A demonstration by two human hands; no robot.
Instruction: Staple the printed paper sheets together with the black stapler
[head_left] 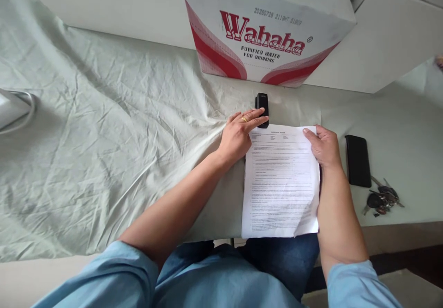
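Note:
A printed sheet of paper lies across the front edge of the cloth, its lower end slightly wrinkled and hanging toward my lap. My right hand pinches its upper right corner, with the thumb on top. At the upper left corner is a small black stapler, its near end touching or very close to the paper's top edge. My left hand has its fingers laid over the stapler, a ring on one of them; the thumb is hidden. Whether the paper's corner is inside the stapler's jaws cannot be made out.
A white and red Wahaha water carton stands behind the stapler. To the right lie a black phone and a bunch of keys. A wrinkled pale green cloth covers the surface. A white object with a cable sits far left.

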